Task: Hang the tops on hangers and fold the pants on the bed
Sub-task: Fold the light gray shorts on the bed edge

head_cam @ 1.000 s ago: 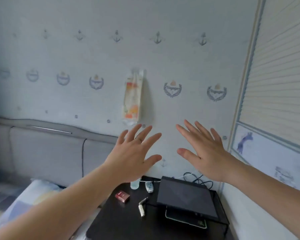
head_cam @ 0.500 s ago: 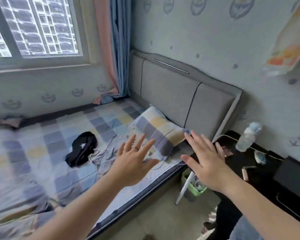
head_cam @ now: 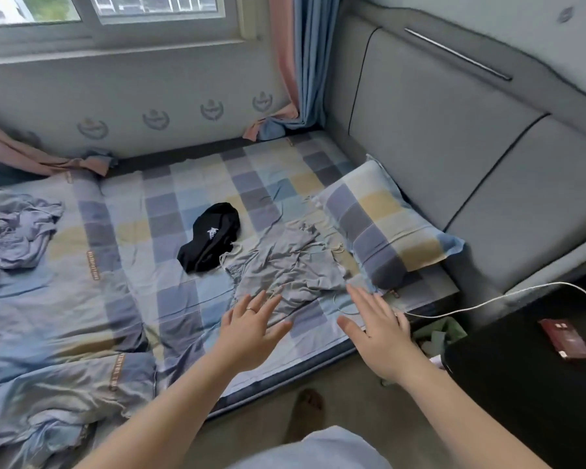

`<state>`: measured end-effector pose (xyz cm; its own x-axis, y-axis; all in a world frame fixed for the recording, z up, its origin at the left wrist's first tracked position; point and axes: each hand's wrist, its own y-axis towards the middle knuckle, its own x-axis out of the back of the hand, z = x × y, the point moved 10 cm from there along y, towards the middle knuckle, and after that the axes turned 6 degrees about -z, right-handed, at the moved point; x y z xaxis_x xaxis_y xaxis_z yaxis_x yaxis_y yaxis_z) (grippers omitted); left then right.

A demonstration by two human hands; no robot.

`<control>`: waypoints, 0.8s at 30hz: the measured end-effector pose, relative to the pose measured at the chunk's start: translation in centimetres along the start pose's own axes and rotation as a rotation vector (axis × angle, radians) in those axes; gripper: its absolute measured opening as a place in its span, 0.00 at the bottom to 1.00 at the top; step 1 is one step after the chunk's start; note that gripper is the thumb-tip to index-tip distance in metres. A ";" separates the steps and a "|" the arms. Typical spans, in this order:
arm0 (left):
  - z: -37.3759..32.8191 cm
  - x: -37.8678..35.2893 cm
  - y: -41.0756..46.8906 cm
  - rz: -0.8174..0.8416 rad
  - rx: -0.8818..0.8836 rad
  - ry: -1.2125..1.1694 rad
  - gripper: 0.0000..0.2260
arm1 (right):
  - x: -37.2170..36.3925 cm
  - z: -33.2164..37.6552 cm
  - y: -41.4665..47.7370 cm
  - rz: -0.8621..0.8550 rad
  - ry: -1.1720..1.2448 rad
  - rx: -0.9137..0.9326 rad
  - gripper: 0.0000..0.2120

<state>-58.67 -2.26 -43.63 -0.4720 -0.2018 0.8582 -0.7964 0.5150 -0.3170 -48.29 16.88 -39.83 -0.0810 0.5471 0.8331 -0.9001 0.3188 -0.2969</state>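
A bed (head_cam: pixel 183 184) covered by a checked sheet is seen, with a pillow (head_cam: pixel 383 228) at its head end. A crumpled grey garment (head_cam: pixel 285 269) is spread just beside the pillow, and a black garment (head_cam: pixel 210 242) is laid just left of it. The left hand (head_cam: pixel 251 330) and right hand (head_cam: pixel 376 333) are held over the near edge, fingers spread, nothing gripped.

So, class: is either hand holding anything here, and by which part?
Nothing is held: the left hand and right hand hover open by the grey garment.
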 end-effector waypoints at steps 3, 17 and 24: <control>1.1 -1.6 3.6 0.061 0.082 -0.001 0.29 | -1.2 -1.9 4.8 0.085 0.001 -0.026 0.31; 13.5 -17.9 15.8 0.333 0.423 -0.046 0.28 | -17.9 -10.5 23.3 0.382 0.010 -0.167 0.30; 18.6 -29.5 26.7 0.408 0.294 0.010 0.28 | -26.7 -18.5 34.2 0.370 -0.114 -0.255 0.30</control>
<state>-73.06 1.96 -84.97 -0.7648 -0.0246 0.6438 -0.6212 0.2932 -0.7267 -68.98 27.56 -80.85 -0.4364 0.5756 0.6916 -0.6692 0.3062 -0.6771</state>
